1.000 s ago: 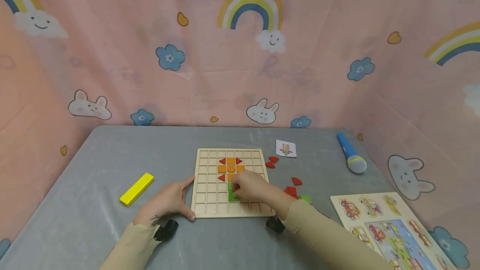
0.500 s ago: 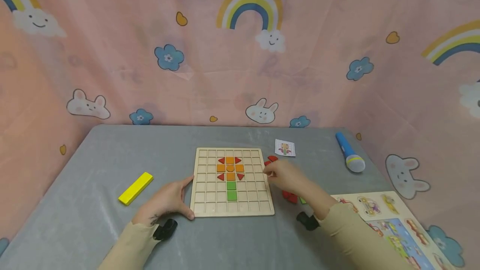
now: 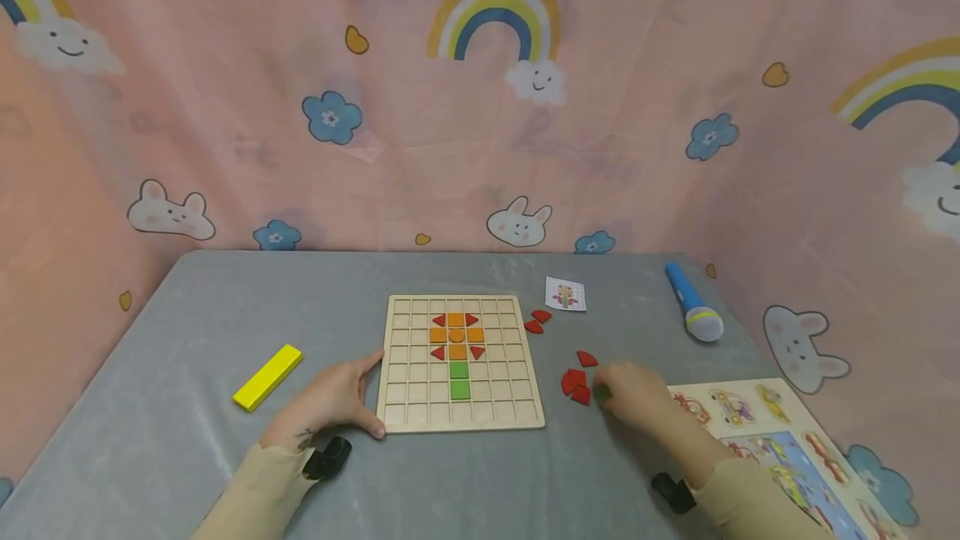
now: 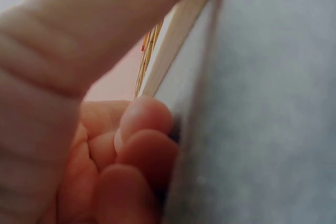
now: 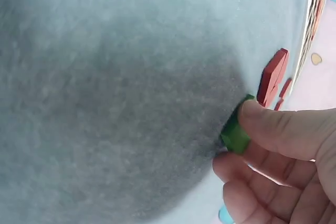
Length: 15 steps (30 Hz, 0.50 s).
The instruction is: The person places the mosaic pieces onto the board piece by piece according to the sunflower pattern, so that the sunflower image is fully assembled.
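Note:
At the front right of the pale wooden grid board (image 3: 412,415), my right hand (image 3: 637,394) pinches a green block (image 5: 237,132) between thumb and fingers, just above or on the cloth. Beside it lie several red pieces (image 3: 576,382). My left hand (image 3: 330,402) touches the board's left edge, with the thumb at the near-left corner and the index finger farther up. On the board, orange squares (image 3: 456,352) surround an orange disc (image 3: 457,335), with red triangles (image 3: 477,352) at the corners. Two green squares (image 3: 459,380) run below them.
A small pattern card (image 3: 565,294) lies behind the board, near two red pieces (image 3: 535,327). A yellow bar (image 3: 267,377) is at the left. At the right are a blue toy microphone (image 3: 693,302) and a picture puzzle board (image 3: 750,407), partly behind the right forearm.
My right hand has moved from the board, rightward past its edge, to the loose pieces and now pinches a green block. A red triangle shows at the lower right of the orange squares. The left hand stays.

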Tool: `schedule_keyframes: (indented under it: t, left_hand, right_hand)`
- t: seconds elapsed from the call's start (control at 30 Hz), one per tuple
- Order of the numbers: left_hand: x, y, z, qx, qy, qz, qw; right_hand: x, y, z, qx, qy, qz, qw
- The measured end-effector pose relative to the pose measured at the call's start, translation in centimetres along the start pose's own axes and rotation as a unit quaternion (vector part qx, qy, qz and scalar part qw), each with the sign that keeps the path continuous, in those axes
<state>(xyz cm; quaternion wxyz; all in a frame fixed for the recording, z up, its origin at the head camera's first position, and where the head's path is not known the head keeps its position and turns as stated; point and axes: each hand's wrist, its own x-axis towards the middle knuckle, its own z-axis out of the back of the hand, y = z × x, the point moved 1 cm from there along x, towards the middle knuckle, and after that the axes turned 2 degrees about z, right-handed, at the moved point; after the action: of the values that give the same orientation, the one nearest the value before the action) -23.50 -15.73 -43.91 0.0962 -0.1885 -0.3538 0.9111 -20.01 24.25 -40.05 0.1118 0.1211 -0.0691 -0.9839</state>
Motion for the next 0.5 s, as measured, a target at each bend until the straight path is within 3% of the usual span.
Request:
schedule_keyframes:
  t: [0.13,0.27,0.5]
  left_hand:
    - [0.0,0.0,0.0,0.009,-0.003,-0.003,0.9999]
    - [0.0,0.0,0.0,0.008,-0.002,-0.002,1.0000]
    - [0.0,0.0,0.0,0.003,0.000,-0.001,1.0000]
  right_hand:
    - [0.5,0.1,0.7,0.042,0.009,-0.009,0.9991]
    - [2.0,2.5,2.2,0.092,0.004,0.006,0.9958]
    - [4.3,10.0,2.2,0.138,-0.011,0.142,0.9802]
